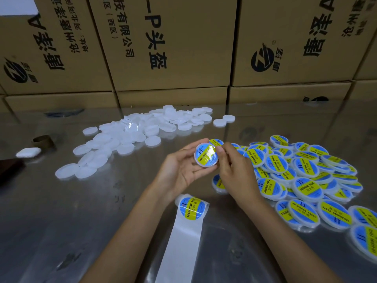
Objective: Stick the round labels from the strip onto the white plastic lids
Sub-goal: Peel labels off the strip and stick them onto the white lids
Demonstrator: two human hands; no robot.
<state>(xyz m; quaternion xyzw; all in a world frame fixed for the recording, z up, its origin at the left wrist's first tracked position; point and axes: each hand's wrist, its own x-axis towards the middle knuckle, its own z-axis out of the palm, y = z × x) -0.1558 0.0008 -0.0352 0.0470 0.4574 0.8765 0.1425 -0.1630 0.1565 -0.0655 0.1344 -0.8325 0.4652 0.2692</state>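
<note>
The lid point(206, 155) at centre carries a blue label crossed by a yellow band with dark lettering. At 3 o'clock, the labelled lids point(302, 176) repeat that blue and yellow over white rims. At 11 o'clock, the bare lids point(130, 137) are translucent white. At 6 o'clock, the strip point(181, 240) is white. The table point(81, 221) is reflective grey; the boxes point(173, 43) at 12 o'clock are brown with black print.

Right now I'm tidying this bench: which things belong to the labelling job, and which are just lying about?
Job: lid in hand, label strip, unlabelled lids, labelled lids.
Lying about: brown tape roll, white pad, cardboard boxes.
</note>
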